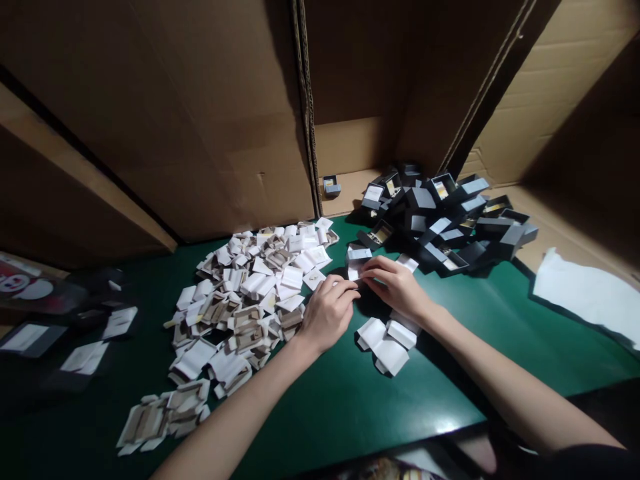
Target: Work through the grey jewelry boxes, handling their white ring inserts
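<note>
In front of me a small dark box with white card at its opening is between my hands. My left hand has its fingers bent together at the box's near left side. My right hand pinches at its near right edge, with the fingertips close to those of my left. My fingers partly hide the box and the white card. Left of my hands spreads a big heap of folded white card inserts, some with brown undersides. A few more white inserts lie below my right hand.
Several dark open boxes are piled at the back right. One small box stands apart by the cardboard wall. A white sheet lies at the right. Blurred boxes and a bottle are at the left of the green table.
</note>
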A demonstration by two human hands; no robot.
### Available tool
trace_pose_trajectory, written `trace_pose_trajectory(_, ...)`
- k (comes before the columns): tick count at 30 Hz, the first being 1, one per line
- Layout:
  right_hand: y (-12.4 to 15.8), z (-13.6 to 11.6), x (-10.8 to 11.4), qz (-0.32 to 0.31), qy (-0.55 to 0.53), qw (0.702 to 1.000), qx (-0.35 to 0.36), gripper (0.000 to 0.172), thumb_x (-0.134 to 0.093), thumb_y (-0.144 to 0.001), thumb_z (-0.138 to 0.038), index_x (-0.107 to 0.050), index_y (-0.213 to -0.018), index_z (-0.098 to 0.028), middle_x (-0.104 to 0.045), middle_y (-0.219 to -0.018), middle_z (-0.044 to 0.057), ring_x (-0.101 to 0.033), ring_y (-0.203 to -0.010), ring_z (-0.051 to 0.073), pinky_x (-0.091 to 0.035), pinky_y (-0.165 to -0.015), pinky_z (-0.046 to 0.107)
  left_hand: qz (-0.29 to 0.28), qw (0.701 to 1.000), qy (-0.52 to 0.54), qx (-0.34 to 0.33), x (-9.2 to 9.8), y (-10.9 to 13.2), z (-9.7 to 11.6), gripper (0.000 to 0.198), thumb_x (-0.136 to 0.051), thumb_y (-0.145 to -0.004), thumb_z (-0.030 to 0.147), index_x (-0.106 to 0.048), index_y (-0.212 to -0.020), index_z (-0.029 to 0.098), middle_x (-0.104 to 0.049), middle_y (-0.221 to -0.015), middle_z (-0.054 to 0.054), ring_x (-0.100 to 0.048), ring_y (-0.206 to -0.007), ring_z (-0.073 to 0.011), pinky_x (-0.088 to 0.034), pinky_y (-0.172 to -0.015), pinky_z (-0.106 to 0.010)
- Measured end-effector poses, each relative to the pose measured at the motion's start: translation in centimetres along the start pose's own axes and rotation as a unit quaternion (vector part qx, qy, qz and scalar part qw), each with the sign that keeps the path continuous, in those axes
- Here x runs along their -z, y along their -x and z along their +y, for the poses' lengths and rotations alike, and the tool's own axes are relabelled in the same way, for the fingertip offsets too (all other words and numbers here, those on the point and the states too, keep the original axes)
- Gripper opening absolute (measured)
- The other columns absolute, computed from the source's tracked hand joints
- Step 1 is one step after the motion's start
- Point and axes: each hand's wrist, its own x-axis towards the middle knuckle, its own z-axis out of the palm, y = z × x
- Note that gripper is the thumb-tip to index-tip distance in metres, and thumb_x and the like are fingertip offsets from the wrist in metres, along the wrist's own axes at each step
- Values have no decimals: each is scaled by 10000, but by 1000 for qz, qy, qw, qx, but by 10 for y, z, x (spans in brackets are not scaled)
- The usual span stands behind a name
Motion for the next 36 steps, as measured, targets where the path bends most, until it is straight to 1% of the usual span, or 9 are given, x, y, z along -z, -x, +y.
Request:
trace_pose_trajectory(6,1,-4,2,-33,56,998,-5,207,-460,-919,-152,-658,-864,-174,-630,-933,98,-587,-839,191,-527,-715,334,-11,1000,-6,-14,0,0,0,254,-441,-861,50,-619,-1012,150,-627,-1058,-78,-522,-1020,-210,-509,-861,-374)
trace_pose_trajectory(10,-1,-10,5,-69,97,993,-6,233,-451,-933,-194,-666,-853,-157,-624,-956,113,-560,-858,206,-515,-714,344,-25,999,-21,-15,-1,-1,0,310,-415,-877,65,-566,-1138,141,-614,-1057,-91,-531,-1023,-220,-502,-862,-387)
trace_pose_trajectory(14,-2,-14,7,-70,131,989,-4,231,-433,-939,-201,-661,-933,-164,-635,-952,114,-560,-831,208,-509,-687,345,-39,998,-50,-17,-2,0,1,315,-420,-874,77,-551,-1155,135,-598,-1064,-104,-529,-1040,-234,-500,-859,-389)
trace_pose_trajectory(18,0,-16,6,-63,118,991,4,304,-392,-901,-80,-624,-1067,-186,-635,-1067,110,-585,-934,210,-526,-754,345,-37,996,-79,-16,-3,1,1,282,-440,-863,94,-565,-1111,142,-581,-1145,-121,-517,-1093,-257,-490,-884,-417)
trace_pose_trajectory(21,0,-19,5,-75,105,992,-4,398,-372,-846,-1,-612,-1096,-198,-611,-1160,104,-590,-1030,210,-541,-793,340,-49,995,-87,-11,-3,0,2,302,-444,-861,104,-540,-1145,141,-589,-1161,-124,-521,-1084,-255,-486,-886,-419)
trace_pose_trajectory(24,-1,-22,4,-85,126,988,-23,460,-373,-800,31,-612,-1115,-203,-587,-1219,104,-594,-1058,217,-550,-773,325,-62,993,-99,-10,-4,-1,4,320,-453,-863,122,-510,-1179,127,-586,-1191,-132,-523,-1075,-257,-478,-886,-418)
trace_pose_trajectory(29,-2,-24,4,-110,187,975,-38,490,-367,-756,57,-624,-1091,-191,-574,-1272,82,-626,-994,198,-525,-654,258,-72,988,-134,-8,-5,-2,3,307,-462,-866,146,-492,-1170,110,-568,-1234,-135,-531,-1052,-268,-460,-872,-418)
trace_pose_trajectory(33,-3,-25,4,-144,228,961,-59,492,-406,-758,35,-620,-1126,-212,-561,-1302,60,-648,-768,153,-422,-498,235,-71,987,-142,-1,-5,-3,3,293,-477,-849,140,-492,-1140,115,-566,-1237,-136,-535,-1035,-273,-461,-845,-412)
trace_pose_trajectory(36,-3,-24,4,-167,247,951,-84,445,-438,-771,9,-643,-1096,-217,-555,-1305,50,-626,-663,134,-360,-455,243,-73,988,-139,4,-5,-3,3,283,-478,-849,143,-491,-1131,117,-558,-1247,-139,-535,-1049,-276,-458,-856,-414)
